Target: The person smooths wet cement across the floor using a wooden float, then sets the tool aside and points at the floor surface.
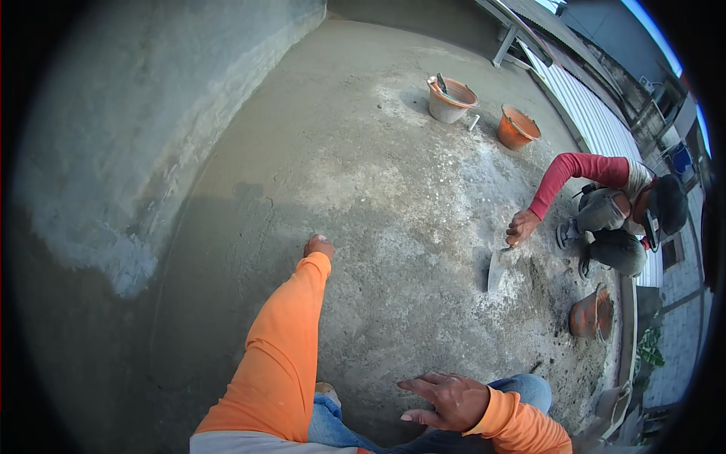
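Note:
My left arm, in an orange sleeve, reaches forward over the grey cement floor [363,303]. At its end my left hand [318,246] is closed close to the surface; the sleeve and the back of the hand hide whatever it may hold. Smooth, darker cement [227,272] lies to its left, and rougher, paler floor to its right. My right hand [451,400] is held low in front of my bent knee [529,389], fingers stretched out and nothing in them. On the right a crouching co-worker's hand [522,226] grips a flat trowel [495,272] against the floor.
A plastered wall [151,121] runs along the left. Farther off stand a pale-orange bucket [448,110] with tools in it and an orange bucket [517,130]. Another bucket [588,315] lies tilted near the right edge. Loose debris [544,303] is scattered beside it. Corrugated roofing [594,106] lies beyond.

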A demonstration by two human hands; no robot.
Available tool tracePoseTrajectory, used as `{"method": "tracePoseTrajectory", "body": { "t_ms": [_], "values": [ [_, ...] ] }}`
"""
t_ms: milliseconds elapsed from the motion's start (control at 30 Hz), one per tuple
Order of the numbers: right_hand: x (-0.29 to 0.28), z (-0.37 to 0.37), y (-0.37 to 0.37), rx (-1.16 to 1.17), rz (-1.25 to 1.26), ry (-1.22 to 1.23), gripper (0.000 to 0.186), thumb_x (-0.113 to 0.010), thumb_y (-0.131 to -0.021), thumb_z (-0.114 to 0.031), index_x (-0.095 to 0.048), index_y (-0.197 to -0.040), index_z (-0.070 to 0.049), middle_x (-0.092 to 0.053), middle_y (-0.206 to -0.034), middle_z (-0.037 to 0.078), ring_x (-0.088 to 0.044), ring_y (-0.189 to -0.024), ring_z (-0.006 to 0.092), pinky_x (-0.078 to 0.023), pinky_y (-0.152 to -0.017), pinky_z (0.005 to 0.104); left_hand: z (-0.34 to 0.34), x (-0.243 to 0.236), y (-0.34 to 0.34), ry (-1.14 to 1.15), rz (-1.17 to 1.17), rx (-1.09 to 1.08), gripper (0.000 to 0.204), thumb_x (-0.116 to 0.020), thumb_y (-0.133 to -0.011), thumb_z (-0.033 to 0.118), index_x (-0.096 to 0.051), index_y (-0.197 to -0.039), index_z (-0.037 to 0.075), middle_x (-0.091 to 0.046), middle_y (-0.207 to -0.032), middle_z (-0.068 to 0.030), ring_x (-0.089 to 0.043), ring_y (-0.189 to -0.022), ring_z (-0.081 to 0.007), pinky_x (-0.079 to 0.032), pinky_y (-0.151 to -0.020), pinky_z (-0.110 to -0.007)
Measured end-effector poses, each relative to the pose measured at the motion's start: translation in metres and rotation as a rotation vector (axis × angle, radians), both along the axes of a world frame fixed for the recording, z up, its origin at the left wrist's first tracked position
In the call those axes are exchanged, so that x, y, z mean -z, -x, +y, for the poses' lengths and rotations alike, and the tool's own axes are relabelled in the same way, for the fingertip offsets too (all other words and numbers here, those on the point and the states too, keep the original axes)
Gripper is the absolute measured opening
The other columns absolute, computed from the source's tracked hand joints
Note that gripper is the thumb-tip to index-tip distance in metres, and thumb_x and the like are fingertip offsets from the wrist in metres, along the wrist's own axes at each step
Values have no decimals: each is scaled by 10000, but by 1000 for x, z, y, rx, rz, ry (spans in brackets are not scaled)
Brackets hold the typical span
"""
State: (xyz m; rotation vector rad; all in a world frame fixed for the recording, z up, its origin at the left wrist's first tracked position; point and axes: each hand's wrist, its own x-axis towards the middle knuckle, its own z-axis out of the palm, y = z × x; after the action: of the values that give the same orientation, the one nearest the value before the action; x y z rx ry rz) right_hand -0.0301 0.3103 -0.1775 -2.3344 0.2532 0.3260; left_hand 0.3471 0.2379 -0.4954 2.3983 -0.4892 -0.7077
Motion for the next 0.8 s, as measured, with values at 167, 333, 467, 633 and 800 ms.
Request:
{"method": "tracePoseTrajectory", "body": {
  "t_ms": [167, 333, 467, 633, 800],
  "values": [
    [2, 0, 1, -6, 31, -18, 571, -466, -903, -463, -453, -1221, 11, -585, -1022, 242, -595, -910, 402, -492, -800, 436, 2, -3, 0, 60, 8, -100, 366, -513, -813, 169, -561, -1160, 65, -579, -1165, -183, -538, -1095, -359, -431, -944, -412],
    [7, 0, 5, 9, 41, -22, 588, -514, -887, -450, -454, -1247, 11, -576, -1056, 243, -591, -932, 392, -484, -817, 430, 1, -13, 8, 63, 42, -138, 470, -517, -784, 76, -473, -1252, 70, -490, -1280, -193, -470, -1186, -349, -383, -1004, -402],
    [5, -1, 4, -1, 42, -30, 589, -505, -892, -449, -450, -1246, 18, -573, -1063, 245, -581, -954, 399, -477, -833, 432, 3, -10, 7, 51, 33, -118, 488, -521, -774, 51, -468, -1259, 63, -484, -1288, -198, -453, -1208, -352, -371, -1020, -401],
    [7, 0, 5, -5, 46, -27, 586, -505, -892, -446, -449, -1246, 18, -572, -1063, 248, -576, -964, 400, -470, -844, 434, 2, -7, 3, 57, 87, -124, 434, -518, -778, 60, -514, -1212, 51, -510, -1258, -201, -477, -1184, -356, -391, -1003, -400],
    [9, 1, 8, 11, 30, -19, 561, -477, -901, -451, -443, -1233, 0, -565, -1066, 255, -579, -944, 421, -472, -824, 450, -3, 0, 3, 53, 29, -78, 392, -527, -778, 85, -548, -1167, 45, -545, -1216, -195, -506, -1146, -361, -414, -978, -396]
  ]
}}
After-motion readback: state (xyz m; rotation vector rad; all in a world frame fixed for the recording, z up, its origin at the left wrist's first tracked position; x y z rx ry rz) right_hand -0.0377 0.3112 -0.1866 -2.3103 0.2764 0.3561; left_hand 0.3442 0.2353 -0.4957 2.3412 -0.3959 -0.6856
